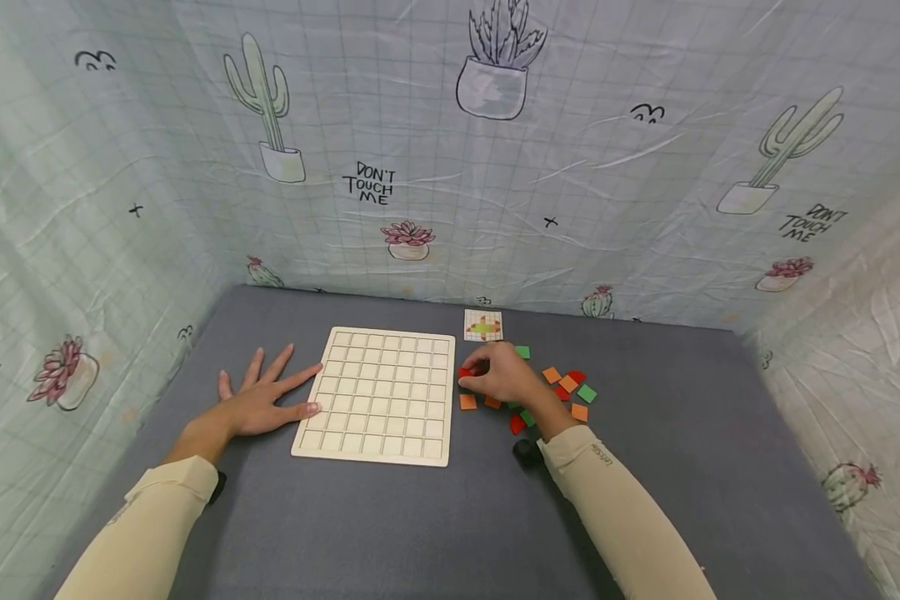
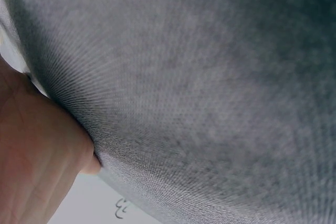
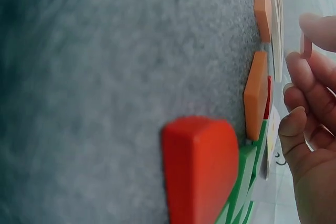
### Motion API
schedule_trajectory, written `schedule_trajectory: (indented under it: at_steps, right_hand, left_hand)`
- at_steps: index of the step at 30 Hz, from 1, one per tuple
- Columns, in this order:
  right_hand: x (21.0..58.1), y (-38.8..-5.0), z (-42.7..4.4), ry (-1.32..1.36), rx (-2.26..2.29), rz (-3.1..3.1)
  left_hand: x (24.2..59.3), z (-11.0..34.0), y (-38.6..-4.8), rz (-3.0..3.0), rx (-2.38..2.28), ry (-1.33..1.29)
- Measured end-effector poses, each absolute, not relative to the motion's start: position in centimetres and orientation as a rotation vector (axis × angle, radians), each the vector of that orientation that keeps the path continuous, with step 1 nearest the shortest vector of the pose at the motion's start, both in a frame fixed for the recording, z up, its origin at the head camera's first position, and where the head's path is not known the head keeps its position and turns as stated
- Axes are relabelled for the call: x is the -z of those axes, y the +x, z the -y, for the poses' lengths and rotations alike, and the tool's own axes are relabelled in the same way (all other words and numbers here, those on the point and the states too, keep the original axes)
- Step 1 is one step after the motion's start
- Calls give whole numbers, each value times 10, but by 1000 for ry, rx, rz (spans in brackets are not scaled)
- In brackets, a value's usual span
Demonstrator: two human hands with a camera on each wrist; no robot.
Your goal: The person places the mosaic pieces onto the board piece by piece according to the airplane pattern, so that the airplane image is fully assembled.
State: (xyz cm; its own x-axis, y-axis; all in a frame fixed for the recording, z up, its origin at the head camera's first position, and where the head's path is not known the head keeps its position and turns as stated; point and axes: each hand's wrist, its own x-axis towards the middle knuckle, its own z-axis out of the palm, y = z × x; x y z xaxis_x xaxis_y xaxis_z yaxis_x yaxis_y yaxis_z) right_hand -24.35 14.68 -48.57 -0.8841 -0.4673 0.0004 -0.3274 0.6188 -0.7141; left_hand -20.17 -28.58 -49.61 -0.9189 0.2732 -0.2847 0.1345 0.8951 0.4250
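A pale wooden board (image 1: 378,396) with a grid of square recesses lies on the grey table. Spread flat, my left hand (image 1: 258,404) touches the board's left edge with thumb and a finger; in the left wrist view that hand (image 2: 42,150) rests on the cloth. Just off the board's right edge, my right hand (image 1: 501,372) pinches a red piece (image 1: 464,373) between its fingertips. The right wrist view shows the right hand (image 3: 315,93) raised above the table with the piece (image 3: 306,46) seen edge-on.
Right of the board lie loose orange tiles (image 1: 468,402), green tiles (image 1: 587,393) and red rounded pieces (image 1: 518,424), partly under the right hand. A small pattern card (image 1: 483,326) is behind them. A black object (image 1: 527,452) sits by the right wrist. Printed cloth (image 1: 450,167) hangs around the table.
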Motion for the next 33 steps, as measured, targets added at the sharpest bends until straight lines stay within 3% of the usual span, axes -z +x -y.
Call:
schedule_trajectory:
  at_steps: [33]
  right_hand:
    - [489, -246, -126, -669, 1035, -2705]
  left_hand:
    - [503, 289, -203, -2733, -643, 318]
